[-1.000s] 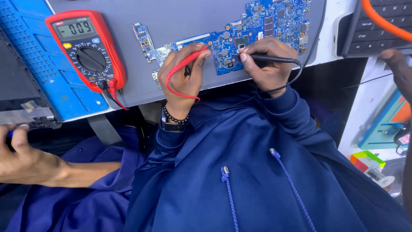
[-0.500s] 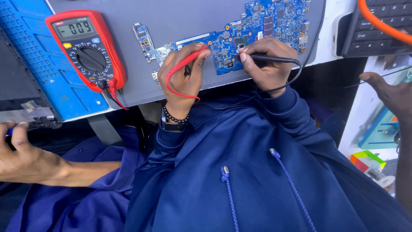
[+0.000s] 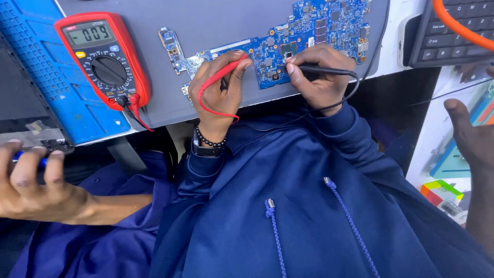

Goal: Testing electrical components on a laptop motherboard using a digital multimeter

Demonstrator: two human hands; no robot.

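Observation:
A blue circuit board (image 3: 319,25) lies on a grey mat (image 3: 216,20) on the bench. My left hand (image 3: 218,85), with a bead bracelet and a watch at the wrist, pinches a red test probe (image 3: 226,72) whose tip rests on the board's lower left part. Just to the right, my right hand (image 3: 321,77) grips a black test probe (image 3: 321,69), its tip touching the board near a square chip. The leads of both probes run to a red multimeter (image 3: 100,59) at the left, its display lit.
A blue work mat (image 3: 56,98) lies under the meter. A black keyboard (image 3: 453,36) crossed by an orange cable (image 3: 460,28) sits top right. A co-worker's hand (image 3: 33,188) holds a blue tool at the left; another person's hand (image 3: 471,139) reaches in at the right.
The hand at the right edge has moved downward. The meter's reading has changed. My own two hands keep the probes in the same places on the board.

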